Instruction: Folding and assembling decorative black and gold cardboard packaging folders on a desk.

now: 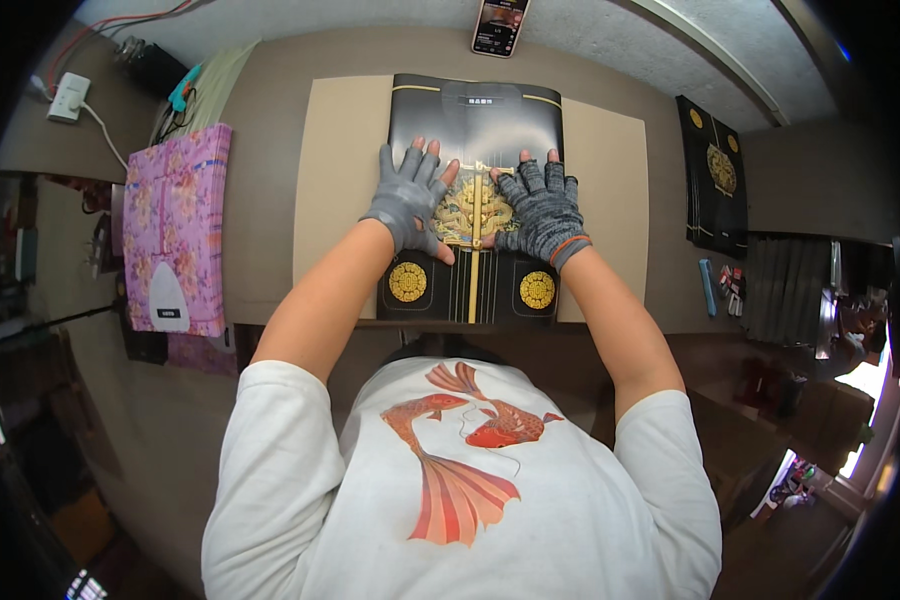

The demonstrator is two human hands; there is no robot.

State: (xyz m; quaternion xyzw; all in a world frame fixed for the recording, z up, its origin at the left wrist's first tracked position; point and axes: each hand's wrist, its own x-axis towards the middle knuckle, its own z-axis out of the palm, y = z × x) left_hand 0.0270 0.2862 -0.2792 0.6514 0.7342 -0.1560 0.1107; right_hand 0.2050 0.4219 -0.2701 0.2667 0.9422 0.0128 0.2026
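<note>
A glossy black folded sheet [475,125] with a gold emblem, round gold patterns and a gold strip down its middle lies on a wide tan board [605,200]. My left hand [407,200], in a plain grey glove with bare fingertips, rests flat on the sheet's left half, fingers spread. On the right half lies my right hand [545,212], in a darker mottled fingerless glove with an orange cuff edge; its fingers are also stretched out. Both thumbs point inward near the gold strip, and the hands partly cover the emblem. Neither hand grasps anything.
To the left lies a stack of pink-purple flowered sheets [175,220], with a white power adapter [68,98] and cable beyond it. A phone [499,26] stands at the far edge. More black-and-gold folded sheets [712,180] lie at the right, near a blue stick-like item [708,287].
</note>
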